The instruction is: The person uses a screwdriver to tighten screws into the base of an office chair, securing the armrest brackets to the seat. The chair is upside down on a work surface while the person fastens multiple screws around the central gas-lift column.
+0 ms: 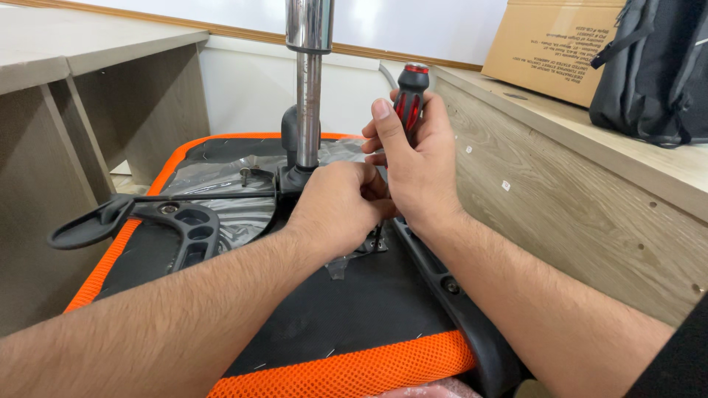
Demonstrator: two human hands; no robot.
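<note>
Orange mesh edge (346,372) of upturned chair seat (332,309) nearest lens. Left hand (335,210) curled tight low at screwdriver shaft; contents hidden, cannot tell. Right hand (417,158) wrapped around red-black screwdriver (410,92), held upright, tip down at seat underside by black armrest bracket (457,291). Chrome gas column (308,81) just behind hands. Loose screw (245,175) standing on plastic wrap, left. Cardboard box (549,44) and black backpack (656,70) on desk, right.

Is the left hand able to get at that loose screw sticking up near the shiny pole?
Probably yes. The left hand sits low by the pole, and the screw stands in the open on the plastic wrap, with nothing between them.
</note>
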